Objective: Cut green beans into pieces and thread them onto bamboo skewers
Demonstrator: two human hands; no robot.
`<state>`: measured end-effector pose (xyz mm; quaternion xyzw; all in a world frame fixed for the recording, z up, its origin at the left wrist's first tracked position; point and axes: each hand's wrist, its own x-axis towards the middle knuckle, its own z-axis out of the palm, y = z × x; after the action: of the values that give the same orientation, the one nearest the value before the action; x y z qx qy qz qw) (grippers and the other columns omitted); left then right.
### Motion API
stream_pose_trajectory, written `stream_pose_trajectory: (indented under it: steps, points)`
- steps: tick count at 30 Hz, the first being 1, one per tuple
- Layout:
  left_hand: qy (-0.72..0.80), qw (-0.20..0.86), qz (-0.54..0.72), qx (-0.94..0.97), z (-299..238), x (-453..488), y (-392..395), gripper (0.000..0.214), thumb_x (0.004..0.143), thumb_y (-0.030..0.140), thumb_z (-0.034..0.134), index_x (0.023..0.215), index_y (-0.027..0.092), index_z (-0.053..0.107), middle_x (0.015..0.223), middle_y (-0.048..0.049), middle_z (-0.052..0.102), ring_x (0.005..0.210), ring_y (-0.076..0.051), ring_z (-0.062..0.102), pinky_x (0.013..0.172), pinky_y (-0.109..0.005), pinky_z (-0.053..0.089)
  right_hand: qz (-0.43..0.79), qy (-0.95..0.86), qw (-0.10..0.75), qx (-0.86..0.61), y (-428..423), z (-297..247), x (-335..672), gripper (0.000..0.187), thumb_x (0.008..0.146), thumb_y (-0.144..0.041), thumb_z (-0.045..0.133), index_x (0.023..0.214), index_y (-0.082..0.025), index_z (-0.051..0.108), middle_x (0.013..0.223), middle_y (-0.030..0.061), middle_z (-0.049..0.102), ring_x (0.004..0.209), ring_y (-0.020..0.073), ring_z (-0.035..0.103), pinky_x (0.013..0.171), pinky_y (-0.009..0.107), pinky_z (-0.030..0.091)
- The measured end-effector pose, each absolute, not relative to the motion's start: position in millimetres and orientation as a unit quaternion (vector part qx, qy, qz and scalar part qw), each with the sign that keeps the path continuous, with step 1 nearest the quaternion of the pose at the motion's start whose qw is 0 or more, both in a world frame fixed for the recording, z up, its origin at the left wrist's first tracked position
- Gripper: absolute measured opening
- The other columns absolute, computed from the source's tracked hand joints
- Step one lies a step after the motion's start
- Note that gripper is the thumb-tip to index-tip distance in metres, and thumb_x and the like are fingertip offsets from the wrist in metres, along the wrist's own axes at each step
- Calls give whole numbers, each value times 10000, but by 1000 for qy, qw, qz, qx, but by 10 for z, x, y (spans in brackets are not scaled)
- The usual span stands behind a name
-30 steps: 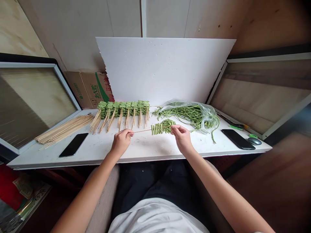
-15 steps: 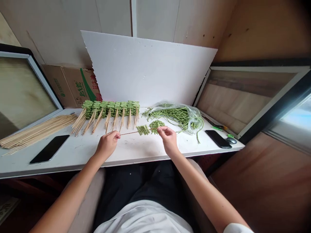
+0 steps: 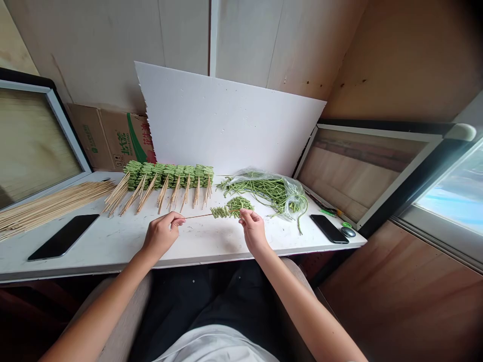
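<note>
My left hand is closed round the blunt end of a thin bamboo skewer, held roughly level above the table. Short cut pieces of long bean sit side by side along its far part. At the skewer's tip, the thumb and fingers of my right hand are pinched on a bean piece, mostly hidden by the fingertips. Just behind them lies a small pile of cut bean pieces.
Finished bean skewers are stacked at the back left, sticks facing me. Loose bamboo skewers and a phone lie left. Whole long beans in a clear bag, another phone and a round grey object are right.
My right hand has come slightly closer to the left along the skewer, and the threaded bean pieces now sit nearer its fingertips. The whole view has shifted slightly with my head.
</note>
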<state>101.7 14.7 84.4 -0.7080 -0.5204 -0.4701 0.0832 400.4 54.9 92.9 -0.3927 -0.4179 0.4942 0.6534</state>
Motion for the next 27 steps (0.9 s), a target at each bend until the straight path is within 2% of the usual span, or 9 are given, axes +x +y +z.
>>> stream_pose_trajectory:
  steps: [9,14,19,22,27]
  points:
    - [-521,95,-486,-695,888,1034,116,209,959,240,560,814,239,710,841,-17,810,786,-208,762,728,-282,573,469,-443,646,-409,529,909,3992,358,736,-560,853,754,-223,731,775,28,656,728,179,534,726,340,471]
    - [-516,67,-490,-699,904,1037,125,214,925,164,508,816,231,680,799,-23,788,782,-201,758,735,-276,575,466,-449,653,-393,493,932,3986,363,737,-557,869,739,-227,716,767,23,655,731,181,534,729,342,468]
    - [-509,73,-479,-711,890,980,153,246,874,95,458,858,224,667,738,-13,725,740,-186,730,696,-261,542,467,-465,655,-370,460,947,3960,339,736,-527,892,752,-235,722,830,41,691,831,210,592,812,358,493]
    - [-508,80,-481,-710,884,967,160,222,901,110,478,857,224,663,747,-13,731,727,-183,723,697,-261,540,465,-474,654,-362,447,951,3950,318,740,-508,897,748,-240,725,897,53,724,905,230,623,858,369,500]
    - [-505,83,-494,-703,908,1006,141,196,944,158,507,805,222,630,819,-33,781,808,-204,753,756,-283,568,473,-482,637,-372,417,933,3905,330,752,-520,882,726,-234,720,886,53,728,891,228,629,839,364,500]
